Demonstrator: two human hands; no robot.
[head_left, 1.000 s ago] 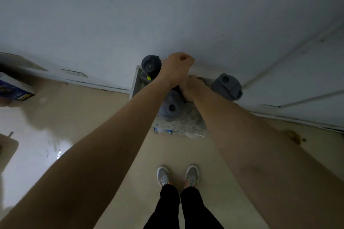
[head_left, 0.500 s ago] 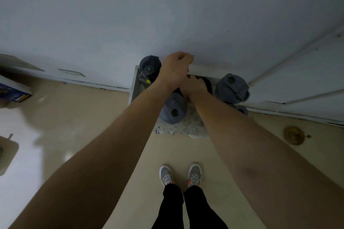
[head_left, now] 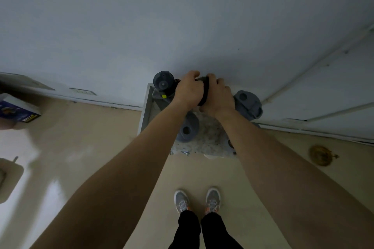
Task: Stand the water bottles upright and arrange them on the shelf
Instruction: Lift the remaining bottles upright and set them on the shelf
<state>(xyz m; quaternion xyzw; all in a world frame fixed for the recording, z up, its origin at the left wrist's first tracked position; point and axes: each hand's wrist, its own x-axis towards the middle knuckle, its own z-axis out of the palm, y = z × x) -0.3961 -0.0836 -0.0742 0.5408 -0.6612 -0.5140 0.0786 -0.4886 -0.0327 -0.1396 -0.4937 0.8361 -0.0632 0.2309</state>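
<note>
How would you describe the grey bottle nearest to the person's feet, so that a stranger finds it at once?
Find the small speckled shelf against the pale wall. Three bottle lids show beside the hands; take the grey bottle at the shelf's front, just under the left forearm. Unlike the dark-lidded bottle at the back left and the flip-lid bottle at the right, it stands away from the wall.

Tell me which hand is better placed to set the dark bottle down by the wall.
Probably the left hand: it wraps the dark bottle from above, next to the upright bottle already at the wall. The right hand steadies its other side.
</note>
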